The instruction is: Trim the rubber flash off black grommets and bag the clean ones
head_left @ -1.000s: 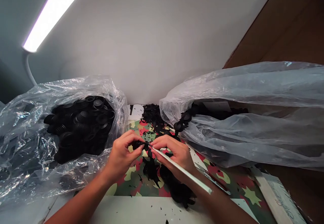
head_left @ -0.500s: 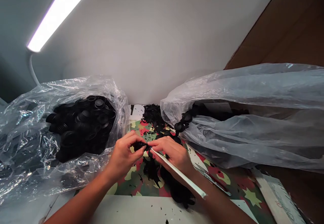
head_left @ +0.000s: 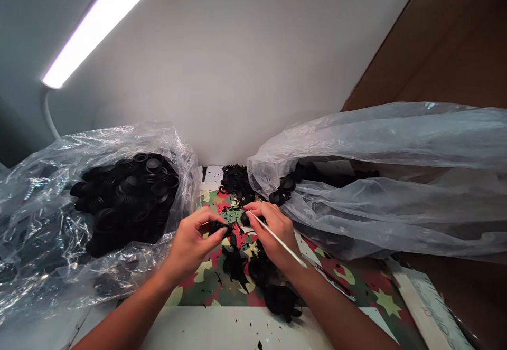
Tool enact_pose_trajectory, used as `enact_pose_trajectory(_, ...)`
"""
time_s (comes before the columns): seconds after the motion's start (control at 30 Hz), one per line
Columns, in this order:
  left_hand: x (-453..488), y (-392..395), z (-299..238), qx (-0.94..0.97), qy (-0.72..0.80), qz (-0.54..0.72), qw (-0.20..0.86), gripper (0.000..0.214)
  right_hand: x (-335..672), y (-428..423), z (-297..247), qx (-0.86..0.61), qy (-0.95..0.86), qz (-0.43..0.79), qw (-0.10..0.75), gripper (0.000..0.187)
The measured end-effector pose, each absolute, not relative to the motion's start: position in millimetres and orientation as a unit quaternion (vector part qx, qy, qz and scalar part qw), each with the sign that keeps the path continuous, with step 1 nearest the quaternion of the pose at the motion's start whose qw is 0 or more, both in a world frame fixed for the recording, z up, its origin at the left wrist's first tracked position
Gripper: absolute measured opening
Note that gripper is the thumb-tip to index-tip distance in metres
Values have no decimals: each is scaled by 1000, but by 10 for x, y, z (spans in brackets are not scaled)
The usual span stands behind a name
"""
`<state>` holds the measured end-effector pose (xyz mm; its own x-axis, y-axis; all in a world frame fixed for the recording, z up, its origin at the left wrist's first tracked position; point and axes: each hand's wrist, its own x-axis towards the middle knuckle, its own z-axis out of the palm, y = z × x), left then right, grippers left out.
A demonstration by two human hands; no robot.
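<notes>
My left hand (head_left: 193,240) pinches a black rubber piece (head_left: 216,227) between thumb and fingers. Just to its right, my right hand (head_left: 276,233) is closed around a slim white stick-like tool (head_left: 284,245), which slants back over the wrist; its exact kind is unclear. A gap separates the two hands. Beneath and between them lie a dark clump of rubber trimmings (head_left: 234,265) and more black rubber pieces (head_left: 281,300), on a camouflage-patterned mat (head_left: 206,273) with stars. My right hand partly hides some of these pieces.
At left, a clear plastic bag (head_left: 184,157) holds many ribbed black rubber boots (head_left: 129,183). Another plastic bag (head_left: 356,207) gapes at right, black pieces at its mouth. Black shavings (head_left: 236,181) are heaped near the wall. A red-and-silver tool (head_left: 336,282) lies beside my right forearm. A lamp (head_left: 103,25) hangs upper left.
My right hand and the white tool have drawn away from the rubber piece, slightly up and to the right. The left hand keeps its pinch nearly in place.
</notes>
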<state>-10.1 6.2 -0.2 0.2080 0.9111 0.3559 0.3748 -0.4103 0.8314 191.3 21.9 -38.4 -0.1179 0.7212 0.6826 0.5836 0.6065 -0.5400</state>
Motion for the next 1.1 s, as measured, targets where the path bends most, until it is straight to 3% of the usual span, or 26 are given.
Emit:
enact_pose_trajectory(0.13, -179, 22, 113, 741, 447, 434, 252, 15, 1960, 224, -459, -449, -733, 131, 494, 19)
enact_pose_trajectory(0.27, -517, 174, 488, 749, 536, 388, 36, 26, 1972, 222, -509, -459, -731, 154, 481, 27)
enact_pose_trajectory(0.37, -851, 439, 844, 687, 676, 236, -124, 29, 1968, 211, -508, -467, -732, 155, 472, 29)
enact_pose_trajectory(0.7, -1147, 947, 1258, 649, 733, 100, -177, 38, 2038, 250, -341, -517, -674, 214, 482, 28)
enact_pose_trajectory(0.87, -563, 576, 1061, 741, 642, 87, -177, 33, 2053, 273, -289, -520, -641, 234, 514, 29)
enact_pose_trajectory(0.93, -195, 329, 756, 797, 585, 68, -133, 21, 2052, 294, -297, -522, -636, 231, 518, 29)
enact_pose_trajectory(1.0, 135, 86, 384, 865, 498, 59, -24, 13, 2053, 318, -318, -522, -633, 231, 523, 26)
enact_pose_trajectory(1.1, 416, -139, -71, 903, 390, 85, 158, 51, 2058, 353, -359, -520, -628, 234, 529, 23)
